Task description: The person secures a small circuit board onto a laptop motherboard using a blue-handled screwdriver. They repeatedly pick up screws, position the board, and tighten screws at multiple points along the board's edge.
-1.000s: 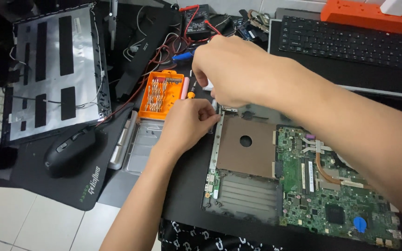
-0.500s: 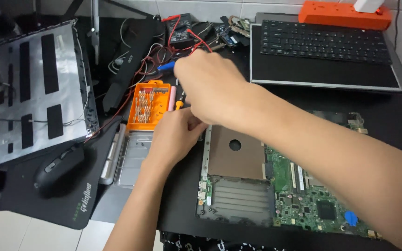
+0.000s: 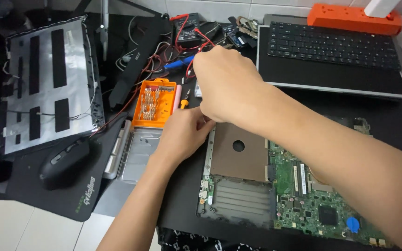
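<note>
Over the laptop motherboard's (image 3: 298, 190) top-left corner, my left hand (image 3: 182, 132) and right hand (image 3: 231, 88) together, grip hidden, orange screwdriver bit case (image 3: 154, 103) beside

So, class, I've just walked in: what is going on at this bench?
A person is working with both bare hands on a stripped laptop board lying on a dark mat. The left hand and right hand meet at the board's upper left corner, beside its brown plate; whatever the fingers pinch is hidden. Next to them sit an orange screwdriver bit case and a metal tray. A black mouse, a detached screen panel and a keyboard lie around.
</note>
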